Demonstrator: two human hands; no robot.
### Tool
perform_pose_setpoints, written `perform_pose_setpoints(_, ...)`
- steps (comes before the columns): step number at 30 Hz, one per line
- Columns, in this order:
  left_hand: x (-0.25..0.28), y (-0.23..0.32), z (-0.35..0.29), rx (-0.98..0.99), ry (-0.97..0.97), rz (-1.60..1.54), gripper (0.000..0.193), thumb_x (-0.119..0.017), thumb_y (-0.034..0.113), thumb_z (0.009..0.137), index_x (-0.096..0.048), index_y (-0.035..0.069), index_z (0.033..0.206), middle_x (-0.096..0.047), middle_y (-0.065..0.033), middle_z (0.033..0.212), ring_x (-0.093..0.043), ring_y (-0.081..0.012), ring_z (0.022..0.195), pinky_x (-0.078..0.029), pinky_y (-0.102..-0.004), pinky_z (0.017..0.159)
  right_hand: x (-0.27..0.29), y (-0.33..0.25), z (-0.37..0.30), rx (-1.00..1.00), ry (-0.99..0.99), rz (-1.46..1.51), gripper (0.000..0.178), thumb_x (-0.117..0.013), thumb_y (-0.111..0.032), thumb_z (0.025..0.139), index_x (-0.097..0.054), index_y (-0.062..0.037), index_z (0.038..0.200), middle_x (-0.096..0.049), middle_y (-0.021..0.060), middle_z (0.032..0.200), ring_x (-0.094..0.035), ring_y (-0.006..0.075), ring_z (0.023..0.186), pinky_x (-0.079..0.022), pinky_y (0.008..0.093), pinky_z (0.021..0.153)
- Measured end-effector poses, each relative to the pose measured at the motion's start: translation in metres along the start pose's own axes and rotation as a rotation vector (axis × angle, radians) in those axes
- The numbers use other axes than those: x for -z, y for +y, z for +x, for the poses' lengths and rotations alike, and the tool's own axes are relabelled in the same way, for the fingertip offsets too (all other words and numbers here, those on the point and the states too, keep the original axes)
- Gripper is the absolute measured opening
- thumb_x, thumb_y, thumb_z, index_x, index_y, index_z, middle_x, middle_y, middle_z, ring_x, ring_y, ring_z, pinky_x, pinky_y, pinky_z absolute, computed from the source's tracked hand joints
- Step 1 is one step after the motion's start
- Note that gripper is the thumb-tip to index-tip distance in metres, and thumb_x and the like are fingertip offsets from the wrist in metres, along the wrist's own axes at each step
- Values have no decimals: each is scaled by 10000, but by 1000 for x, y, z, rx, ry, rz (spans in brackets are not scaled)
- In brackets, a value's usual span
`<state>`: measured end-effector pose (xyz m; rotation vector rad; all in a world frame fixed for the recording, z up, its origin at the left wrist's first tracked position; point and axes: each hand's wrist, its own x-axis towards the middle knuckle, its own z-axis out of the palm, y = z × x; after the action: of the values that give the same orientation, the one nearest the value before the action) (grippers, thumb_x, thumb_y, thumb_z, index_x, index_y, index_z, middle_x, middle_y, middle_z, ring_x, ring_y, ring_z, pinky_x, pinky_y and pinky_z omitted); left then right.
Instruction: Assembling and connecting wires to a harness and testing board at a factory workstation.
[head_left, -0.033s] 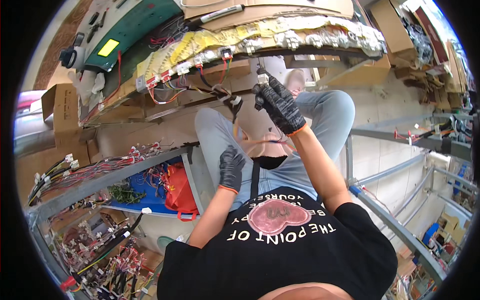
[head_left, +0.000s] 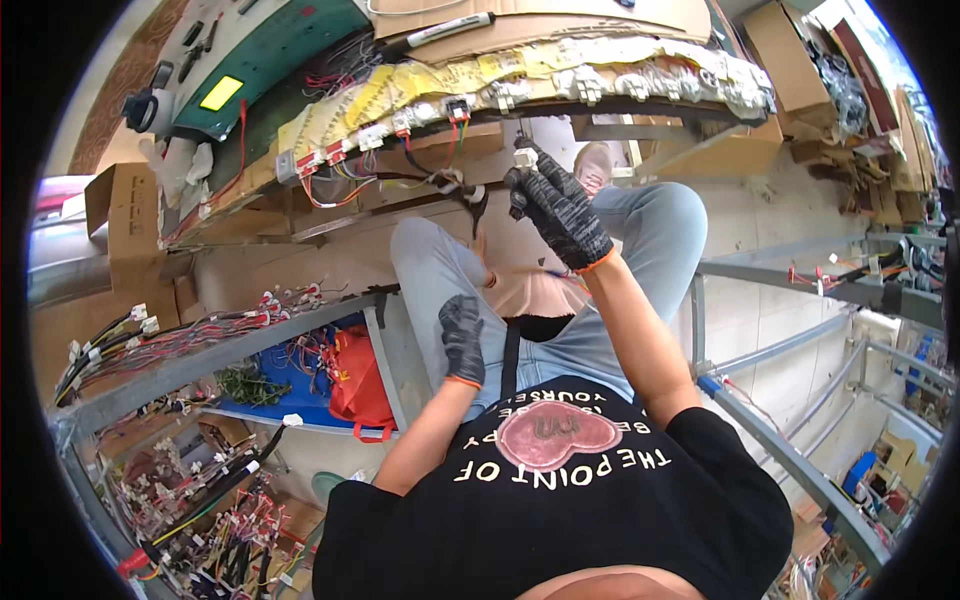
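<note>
Fingertips of the right hand (head_left: 562,215) pinch a white plastic connector (head_left: 525,158), its long axis unclear; just beyond lies the yellow-taped harness board (head_left: 400,92). Farther back, the left hand (head_left: 461,340) rests on the left thigh (head_left: 425,265), fingers loosely extended, apparently empty.

A black shirt (head_left: 600,520) tops pale jeans (head_left: 655,222), with grey gloves (head_left: 565,218).
</note>
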<state>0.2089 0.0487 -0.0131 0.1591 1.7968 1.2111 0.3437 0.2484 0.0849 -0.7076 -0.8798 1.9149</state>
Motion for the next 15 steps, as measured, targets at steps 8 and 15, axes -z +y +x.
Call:
perform_pose_setpoints(8, -90, 38, -49, -900, -1280, 301, 214, -534, 46, 731, -579, 47, 941, -596, -86, 900, -562, -206, 878, -453, -321, 733, -30, -25, 19, 97, 199, -289, 273, -578, -6, 811, -538, 22, 1079, -602, 51, 849, -553, 101, 713, -482, 245, 624)
perform_pose_setpoints(15, -180, 43, -94, -836, -1443, -557, 202, -505, 78, 771, -570, 35, 957, -597, -64, 911, -568, -185, 841, -464, -324, 679, -37, -21, 34, 388, 386, -450, 240, -658, 24, 726, -556, 23, 944, -619, 68, 761, -573, 109, 604, -485, 232, 538)
